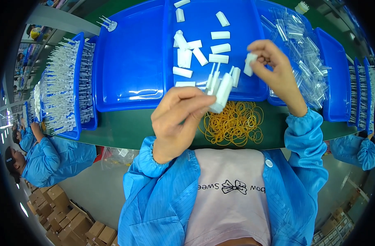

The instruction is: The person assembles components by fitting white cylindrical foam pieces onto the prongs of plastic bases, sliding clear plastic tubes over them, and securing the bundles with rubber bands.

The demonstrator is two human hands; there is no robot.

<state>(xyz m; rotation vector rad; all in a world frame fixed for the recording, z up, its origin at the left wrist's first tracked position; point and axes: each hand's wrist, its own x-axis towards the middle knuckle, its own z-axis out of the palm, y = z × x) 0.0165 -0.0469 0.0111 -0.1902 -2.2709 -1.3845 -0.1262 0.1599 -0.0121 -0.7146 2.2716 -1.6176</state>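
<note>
White pronged part (212,80) is held pretty snug in the L hand (177,117), base pinched btwn thumb + fingers, prongs pointed up/away over the near side of the mid blue tray (200,16). A white sleeve (224,92) is held there too, w/ a prong tip seen poking out its top; how far it's been pushed on can't be told from here. Another white block (249,65) is pinched btwn thumb + fingers of the R hand (275,67), near the tray's R edge, apart from the L-hand stuff. More loose blocks (220,35) are scattered in that tray. Yellow rubber bands (232,125) are piled on the green table (126,127), clear tubes (302,61) heaped to the R.
</note>
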